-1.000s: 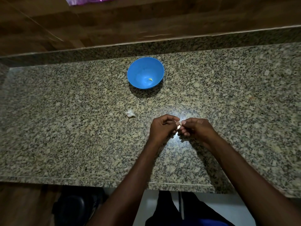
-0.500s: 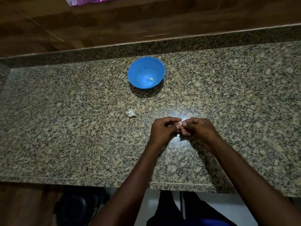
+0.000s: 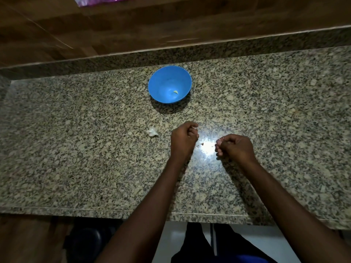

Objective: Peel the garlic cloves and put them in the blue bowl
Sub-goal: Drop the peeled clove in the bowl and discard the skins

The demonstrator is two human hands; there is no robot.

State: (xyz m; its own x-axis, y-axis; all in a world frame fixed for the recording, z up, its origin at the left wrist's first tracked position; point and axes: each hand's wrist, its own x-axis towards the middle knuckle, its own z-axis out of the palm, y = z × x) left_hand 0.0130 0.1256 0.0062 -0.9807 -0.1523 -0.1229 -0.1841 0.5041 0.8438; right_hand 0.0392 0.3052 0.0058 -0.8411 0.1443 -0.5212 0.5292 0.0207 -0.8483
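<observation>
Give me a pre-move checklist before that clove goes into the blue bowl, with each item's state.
1. Clove held: left hand is curled with a pale bit at its fingertips; whether that is the clove, cannot tell.
2. Clove fully peeled: cannot tell, mostly hidden.
3. Right hand clear of the path: ok, it sits apart to the right.
4. Blue bowl upright and open: ok.
5. Room in the bowl: ok, only one peeled clove inside.
6. Skin scraps off the route: ok, left of the hand on the countertop.
</observation>
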